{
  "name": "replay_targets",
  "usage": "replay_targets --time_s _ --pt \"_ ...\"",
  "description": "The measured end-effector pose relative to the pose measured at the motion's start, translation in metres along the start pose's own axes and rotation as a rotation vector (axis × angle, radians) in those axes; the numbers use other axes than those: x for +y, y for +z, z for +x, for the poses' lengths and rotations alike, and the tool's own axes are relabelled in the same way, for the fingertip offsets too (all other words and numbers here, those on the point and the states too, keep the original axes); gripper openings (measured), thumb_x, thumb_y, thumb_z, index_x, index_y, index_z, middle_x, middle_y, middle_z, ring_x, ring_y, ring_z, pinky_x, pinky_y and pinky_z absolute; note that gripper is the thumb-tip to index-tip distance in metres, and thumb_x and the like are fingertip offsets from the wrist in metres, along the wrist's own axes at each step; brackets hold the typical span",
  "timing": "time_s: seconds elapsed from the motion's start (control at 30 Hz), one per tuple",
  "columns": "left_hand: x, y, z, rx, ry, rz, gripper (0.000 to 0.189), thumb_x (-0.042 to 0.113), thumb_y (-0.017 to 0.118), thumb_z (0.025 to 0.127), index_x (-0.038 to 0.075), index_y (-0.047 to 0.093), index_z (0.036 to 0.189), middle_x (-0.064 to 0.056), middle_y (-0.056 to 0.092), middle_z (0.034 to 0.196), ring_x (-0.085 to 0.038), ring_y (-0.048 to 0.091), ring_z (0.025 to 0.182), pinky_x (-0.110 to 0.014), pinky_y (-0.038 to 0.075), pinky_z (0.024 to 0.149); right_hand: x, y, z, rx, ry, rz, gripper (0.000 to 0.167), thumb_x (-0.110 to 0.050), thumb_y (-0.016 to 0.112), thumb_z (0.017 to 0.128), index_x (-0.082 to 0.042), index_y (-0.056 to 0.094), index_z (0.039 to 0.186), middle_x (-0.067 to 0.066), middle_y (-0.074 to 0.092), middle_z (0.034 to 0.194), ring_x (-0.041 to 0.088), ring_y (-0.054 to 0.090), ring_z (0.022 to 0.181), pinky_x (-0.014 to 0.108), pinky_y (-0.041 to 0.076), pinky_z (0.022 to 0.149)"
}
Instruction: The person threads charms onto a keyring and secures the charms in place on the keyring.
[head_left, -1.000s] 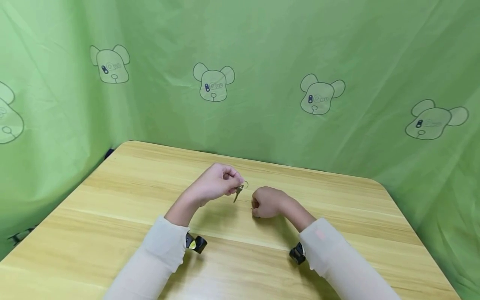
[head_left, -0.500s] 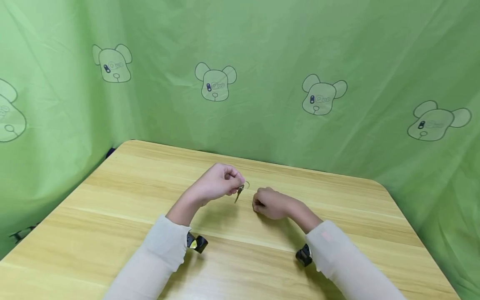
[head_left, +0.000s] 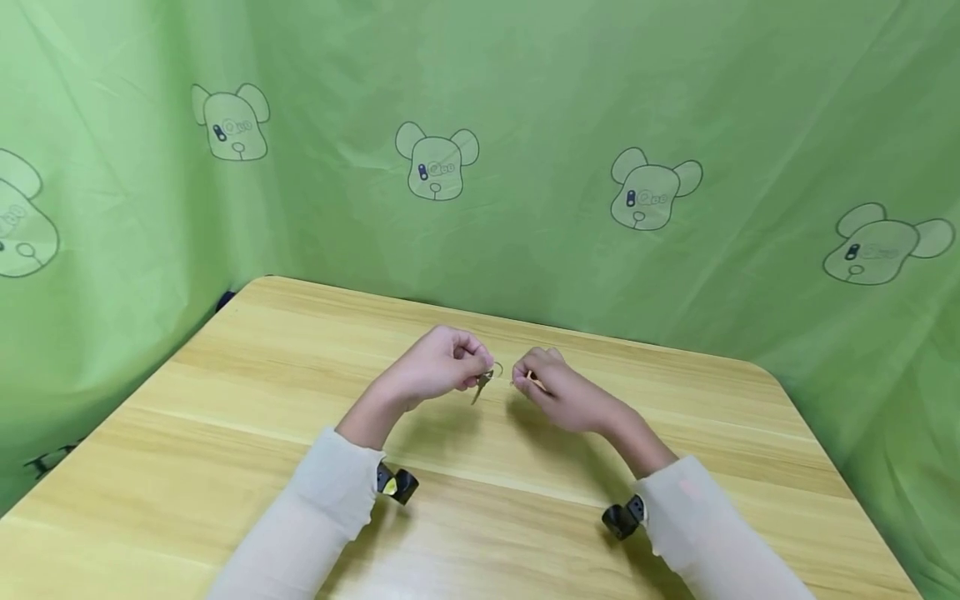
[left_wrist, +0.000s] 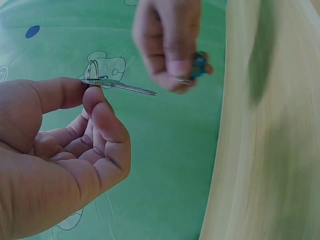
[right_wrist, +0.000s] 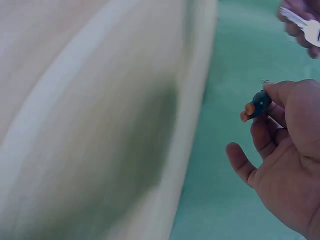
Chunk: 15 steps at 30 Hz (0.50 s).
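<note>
Over the middle of the table, my left hand [head_left: 431, 367] pinches a metal key [left_wrist: 134, 89] between thumb and forefinger. A thin split ring [left_wrist: 92, 71] stands up from the key's head; the key's blade hangs down in the head view. Just to the right, my right hand [head_left: 566, 392] holds a small blue-and-orange charm [right_wrist: 260, 103] between thumb and fingers, with a little metal hook or loop [right_wrist: 265, 81] at its top. The charm is mostly hidden by my fingers in the head view. A small gap separates the two hands.
A light wooden table [head_left: 247, 417] lies under both hands, and their shadows fall on it. Green cloth [head_left: 525, 258] with printed bear heads hangs behind and at both sides. Black cameras [head_left: 397, 485] are strapped at both wrists.
My right hand has lifted off the tabletop, bringing up the small charm, and turned toward the left hand. The left hand keeps its pinch on the key almost in place.
</note>
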<state>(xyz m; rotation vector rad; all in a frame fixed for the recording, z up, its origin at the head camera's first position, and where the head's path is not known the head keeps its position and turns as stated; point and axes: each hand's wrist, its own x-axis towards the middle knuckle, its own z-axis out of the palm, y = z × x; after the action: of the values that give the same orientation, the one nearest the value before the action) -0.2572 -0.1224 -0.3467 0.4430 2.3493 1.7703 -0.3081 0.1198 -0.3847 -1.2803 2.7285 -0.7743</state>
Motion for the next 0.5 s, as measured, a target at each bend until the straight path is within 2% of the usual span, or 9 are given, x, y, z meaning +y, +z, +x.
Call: replay_targets --time_s 0.27,0.4,0.5 --pt "0.0 0.002 0.0 -0.002 -0.005 0.009 0.012 0.008 0.062 0.101 0.0 0.069 0.098 -0.006 0.063 0.079 -0.014 0.058 0.071 -0.03 0.051 0.071 -0.013 -0.018 -0.002 0.131 -0.061 0.093 0.008 -0.012 0.053 0.107 -0.009 0.057 0.102 0.003 0.057 0.104 0.022 0.049 0.105 0.047 0.044 0.093" --pt "0.0 0.003 0.0 0.004 -0.011 0.003 0.011 0.008 0.062 0.101 0.0 0.07 0.099 -0.006 0.063 0.079 -0.014 0.057 0.071 -0.03 0.051 0.07 -0.019 -0.021 -0.003 0.179 -0.1 0.134 0.008 -0.01 0.053 0.107 -0.01 0.057 0.1 0.0 0.057 0.099 0.021 0.048 0.103 0.049 0.044 0.092" --pt "0.0 0.004 0.001 0.005 -0.012 0.003 0.011 0.008 0.062 0.101 0.0 0.07 0.099 -0.006 0.063 0.079 -0.014 0.058 0.071 -0.027 0.051 0.069 -0.023 -0.022 -0.004 0.214 -0.111 0.158 0.008 -0.01 0.055 0.106 -0.011 0.059 0.099 -0.002 0.056 0.092 0.02 0.048 0.099 0.044 0.044 0.088"
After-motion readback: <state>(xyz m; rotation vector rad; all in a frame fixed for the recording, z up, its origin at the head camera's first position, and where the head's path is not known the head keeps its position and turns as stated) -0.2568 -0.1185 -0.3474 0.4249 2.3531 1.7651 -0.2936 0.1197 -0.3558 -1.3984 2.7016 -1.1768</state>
